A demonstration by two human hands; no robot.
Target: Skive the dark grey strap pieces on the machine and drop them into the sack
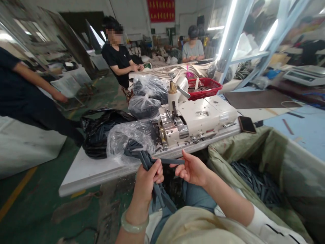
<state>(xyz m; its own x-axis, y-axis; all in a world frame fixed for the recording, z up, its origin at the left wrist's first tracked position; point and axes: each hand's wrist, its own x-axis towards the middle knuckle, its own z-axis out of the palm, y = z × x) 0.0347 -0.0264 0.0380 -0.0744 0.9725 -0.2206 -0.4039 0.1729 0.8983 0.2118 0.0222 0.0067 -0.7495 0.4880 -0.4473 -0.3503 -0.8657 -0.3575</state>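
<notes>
My left hand (147, 179) is closed round a bunch of dark grey straps (158, 195) that hang down over my lap. My right hand (191, 168) pinches the end of one strap (170, 161) that runs level between both hands. Both hands sit just in front of the white table edge (101, 174), below a cream sewing machine (195, 118). A clear plastic bag (129, 139) holding more dark straps lies on the table just left of my hands.
A large greenish sack (266, 159) full of dark straps stands at my right. Black and clear bags (101, 130), a red basket (207, 87) and a phone (246, 124) are on the table. People work at the left and far side.
</notes>
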